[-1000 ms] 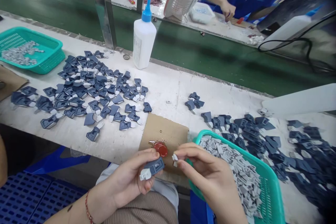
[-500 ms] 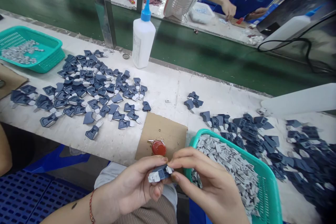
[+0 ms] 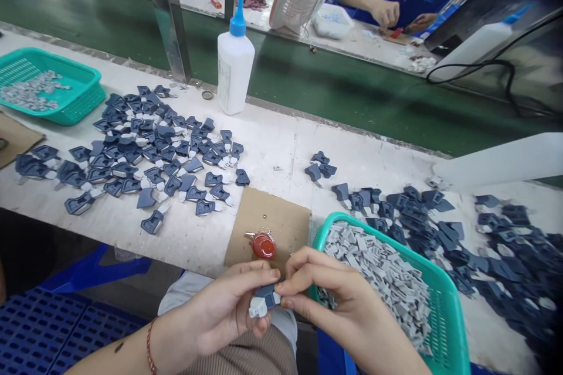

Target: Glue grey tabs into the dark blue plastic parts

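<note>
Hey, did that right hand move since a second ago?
Yes: against the brown cardboard, the right hand has shifted left and lower in the picture.

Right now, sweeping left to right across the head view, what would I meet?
Left basket → metal post → left hand → right hand → far-right blue-tipped bottle. Overlapping things are left out.

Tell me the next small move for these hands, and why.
Probably press the small pale piece gently against the dark blue part: the left hand holds that part, the right hand pinches the piece at the part's edge, and whether it is fully seated cannot be seen.
</note>
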Demonstrator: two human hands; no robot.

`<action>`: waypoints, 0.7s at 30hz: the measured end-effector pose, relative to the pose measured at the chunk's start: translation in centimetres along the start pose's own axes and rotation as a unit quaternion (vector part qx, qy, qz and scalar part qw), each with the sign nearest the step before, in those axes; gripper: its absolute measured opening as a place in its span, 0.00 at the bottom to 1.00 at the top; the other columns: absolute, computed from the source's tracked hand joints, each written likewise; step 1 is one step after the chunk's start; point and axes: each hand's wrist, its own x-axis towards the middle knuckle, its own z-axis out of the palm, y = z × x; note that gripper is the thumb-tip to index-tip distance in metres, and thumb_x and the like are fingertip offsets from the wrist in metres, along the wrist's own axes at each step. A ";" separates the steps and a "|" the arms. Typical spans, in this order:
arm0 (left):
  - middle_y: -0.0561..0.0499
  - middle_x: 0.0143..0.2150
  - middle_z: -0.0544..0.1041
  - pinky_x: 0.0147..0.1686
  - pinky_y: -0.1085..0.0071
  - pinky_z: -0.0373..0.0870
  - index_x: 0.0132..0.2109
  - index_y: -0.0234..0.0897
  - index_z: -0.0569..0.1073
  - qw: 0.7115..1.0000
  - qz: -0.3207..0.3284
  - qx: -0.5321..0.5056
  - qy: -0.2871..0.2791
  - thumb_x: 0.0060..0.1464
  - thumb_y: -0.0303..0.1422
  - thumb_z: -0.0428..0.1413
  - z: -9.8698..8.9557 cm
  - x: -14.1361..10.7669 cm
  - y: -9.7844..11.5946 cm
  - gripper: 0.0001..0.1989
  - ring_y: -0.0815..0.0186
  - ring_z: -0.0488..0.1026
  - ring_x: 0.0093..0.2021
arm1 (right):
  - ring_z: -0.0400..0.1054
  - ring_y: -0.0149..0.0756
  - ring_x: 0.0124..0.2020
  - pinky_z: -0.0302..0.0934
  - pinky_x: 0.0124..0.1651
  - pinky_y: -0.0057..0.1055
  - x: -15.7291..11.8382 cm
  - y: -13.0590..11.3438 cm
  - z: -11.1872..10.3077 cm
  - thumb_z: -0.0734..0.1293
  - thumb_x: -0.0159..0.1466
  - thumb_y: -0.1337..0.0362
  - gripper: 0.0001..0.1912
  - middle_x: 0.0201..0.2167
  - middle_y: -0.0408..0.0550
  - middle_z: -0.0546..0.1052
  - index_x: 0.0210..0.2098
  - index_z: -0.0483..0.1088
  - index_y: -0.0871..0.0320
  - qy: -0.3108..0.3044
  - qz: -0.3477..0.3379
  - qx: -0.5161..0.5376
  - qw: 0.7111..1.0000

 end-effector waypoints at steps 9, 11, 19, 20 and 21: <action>0.53 0.25 0.73 0.19 0.81 0.67 0.33 0.33 0.73 0.975 0.080 0.203 -0.038 0.55 0.41 0.61 0.2 -0.1 0.8 0.13 0.73 0.72 0.21 | 0.72 0.33 0.32 0.69 0.37 0.29 -0.4 0.3 0.9 0.71 0.59 0.66 0.03 0.28 0.44 0.74 0.28 0.74 0.56 0.038 0.097 0.142 0.984; 0.53 0.25 0.72 0.23 0.79 0.69 0.35 0.33 0.74 0.965 0.110 0.233 -0.038 0.57 0.40 0.59 0.4 -0.4 0.8 0.13 0.72 0.72 0.23 | 0.72 0.33 0.30 0.69 0.35 0.28 -0.5 0.2 1.2 0.71 0.58 0.66 0.03 0.27 0.42 0.74 0.30 0.73 0.56 0.062 0.105 0.140 0.983; 0.57 0.30 0.66 0.24 0.78 0.62 0.38 0.38 0.68 0.923 0.148 0.356 -0.008 0.54 0.35 0.61 1.3 -1.6 0.6 0.10 0.75 0.62 0.23 | 0.74 0.35 0.36 0.69 0.38 0.26 -1.8 0.6 2.0 0.69 0.62 0.67 0.05 0.33 0.45 0.77 0.34 0.77 0.52 0.136 0.027 0.096 0.986; 0.57 0.30 0.66 0.24 0.78 0.61 0.39 0.38 0.68 0.915 0.150 0.374 -0.007 0.55 0.35 0.60 1.3 -1.7 0.7 0.09 0.75 0.61 0.23 | 0.74 0.35 0.37 0.70 0.38 0.26 -2.0 0.8 1.9 0.68 0.63 0.67 0.06 0.34 0.46 0.78 0.35 0.78 0.51 0.134 0.016 0.095 0.986; 0.57 0.30 0.66 0.25 0.78 0.60 0.39 0.38 0.69 0.907 0.152 0.393 -0.006 0.56 0.35 0.59 1.3 -1.8 0.8 0.08 0.75 0.60 0.23 | 0.75 0.35 0.38 0.70 0.38 0.26 -2.3 0.9 1.8 0.67 0.64 0.67 0.08 0.34 0.46 0.78 0.36 0.78 0.50 0.133 0.007 0.089 0.987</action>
